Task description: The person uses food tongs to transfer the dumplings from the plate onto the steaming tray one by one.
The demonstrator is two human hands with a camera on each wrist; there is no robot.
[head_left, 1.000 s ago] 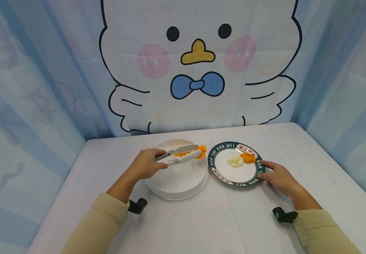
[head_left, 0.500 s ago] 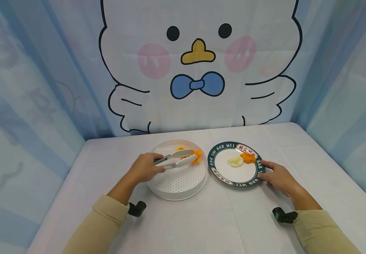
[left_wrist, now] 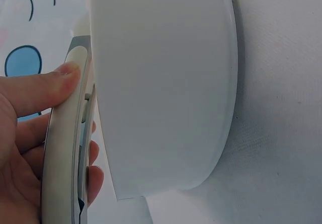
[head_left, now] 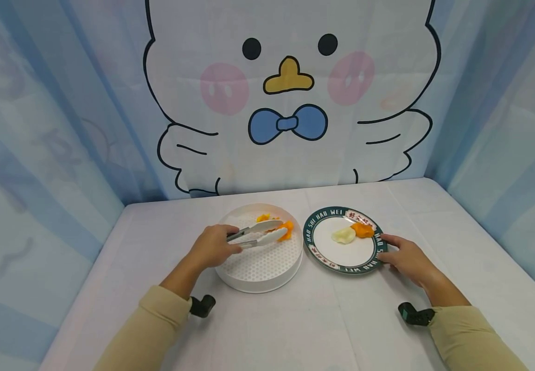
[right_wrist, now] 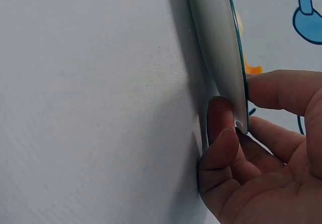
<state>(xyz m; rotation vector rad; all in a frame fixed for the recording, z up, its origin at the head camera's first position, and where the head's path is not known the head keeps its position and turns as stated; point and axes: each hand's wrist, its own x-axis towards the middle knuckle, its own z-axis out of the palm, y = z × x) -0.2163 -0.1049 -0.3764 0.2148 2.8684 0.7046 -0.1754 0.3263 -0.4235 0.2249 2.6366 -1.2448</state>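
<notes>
In the head view my left hand (head_left: 212,246) holds metal tongs (head_left: 267,238) with pale tips, gripping them between thumb and fingers. The tips reach over a round white tray with a dotted base (head_left: 253,263). By the tips an orange piece (head_left: 288,228) lies in the tray; whether they touch it I cannot tell. A yellow piece (head_left: 263,218) sits behind the tongs, partly hidden. My right hand (head_left: 404,260) pinches the right edge of a plate with a green lettered rim (head_left: 311,234), fingers under it in the right wrist view. The plate bears a pale yellow piece (head_left: 344,236) and an orange lump (head_left: 363,230).
Tray and plate stand side by side on a white-covered table (head_left: 295,330), nearly touching. Behind rises a curtain with a cartoon bird (head_left: 290,154). Blue patterned curtains flank both sides. A black camera (head_left: 202,306) is on my left wrist, another (head_left: 416,314) on my right.
The tongs have moved down and slightly left, bringing the orange piece from above the tray's right rim into the tray. The yellow piece behind shows more clearly. My right hand and the plate stay still.
</notes>
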